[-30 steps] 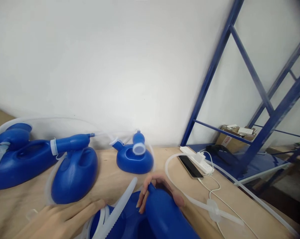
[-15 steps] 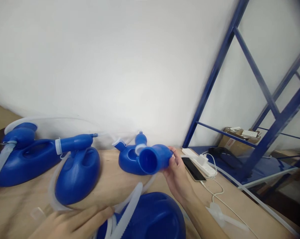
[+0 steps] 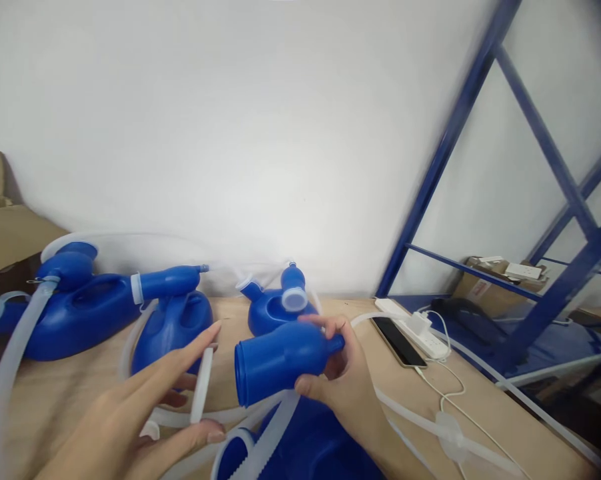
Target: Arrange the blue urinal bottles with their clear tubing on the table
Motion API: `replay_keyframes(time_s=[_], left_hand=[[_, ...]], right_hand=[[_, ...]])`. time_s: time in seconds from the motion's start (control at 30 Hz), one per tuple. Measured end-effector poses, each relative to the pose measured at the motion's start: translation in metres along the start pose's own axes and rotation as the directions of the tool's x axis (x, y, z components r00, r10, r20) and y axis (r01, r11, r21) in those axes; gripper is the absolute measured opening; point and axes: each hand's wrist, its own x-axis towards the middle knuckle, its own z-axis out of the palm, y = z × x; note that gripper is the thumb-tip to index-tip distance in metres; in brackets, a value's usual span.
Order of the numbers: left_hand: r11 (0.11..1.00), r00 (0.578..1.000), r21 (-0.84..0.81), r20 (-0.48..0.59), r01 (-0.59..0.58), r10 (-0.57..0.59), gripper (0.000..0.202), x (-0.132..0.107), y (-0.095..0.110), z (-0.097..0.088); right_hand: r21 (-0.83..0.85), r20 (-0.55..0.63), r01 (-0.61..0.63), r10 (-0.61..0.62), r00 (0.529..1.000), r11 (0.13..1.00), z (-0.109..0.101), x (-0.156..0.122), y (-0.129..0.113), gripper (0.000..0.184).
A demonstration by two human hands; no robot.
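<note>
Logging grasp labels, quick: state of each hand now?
Left hand: closed on white ring, pinched between thumb and fingers.
Right hand: closed on blue funnel piece.

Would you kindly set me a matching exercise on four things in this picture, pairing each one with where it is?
Things:
1. blue funnel piece
2. white ring
3. phone
4. cardboard box

Places:
A. flat on the table beside the power strip
B. on the blue rack's shelf at the right
C. held at its narrow end by the right hand
D. between the fingers of the left hand

Pairs: 1-C, 2-D, 3-A, 4-B
</note>
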Motion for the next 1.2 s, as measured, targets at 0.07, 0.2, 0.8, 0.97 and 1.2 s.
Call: replay_keyframes(time_s=[0.07, 0.2, 0.8, 0.97, 1.2], left_hand=[[0.992, 1.000, -0.124, -0.002, 0.016, -0.016, 0.069, 0.000, 0.007, 0.011], [0.921, 0.987, -0.357, 0.066, 0.158, -0.144, 0.068, 0.004, 0.019, 0.024], [0.990, 0.994, -0.140, 0.112, 0.009, 0.007, 0.070, 0.001, 0.016, 0.009], [0.950, 0.967, 0.182, 0.065, -0.253, 0.245, 0.066, 0.003, 0.010, -0.002], [0.909, 0.938, 0.231, 0.096, -0.348, 0.334, 0.064, -0.003, -0.007, -0.007]], right_hand=[[-0.060, 0.009, 0.007, -0.007, 1.000, 0.998, 0.004, -0.005, -0.005, 0.073], [-0.111, 0.028, -0.018, 0.022, 0.999, 0.994, 0.008, -0.008, -0.011, 0.074], [-0.120, 0.256, -0.081, 0.110, 0.960, 0.989, -0.011, -0.001, -0.013, 0.064], [-0.180, 0.196, -0.142, 0.177, 0.964, 0.973, -0.021, 0.000, -0.007, 0.078], [-0.232, 0.219, -0.063, 0.115, 0.969, 0.971, -0.026, -0.005, -0.007, 0.077]])
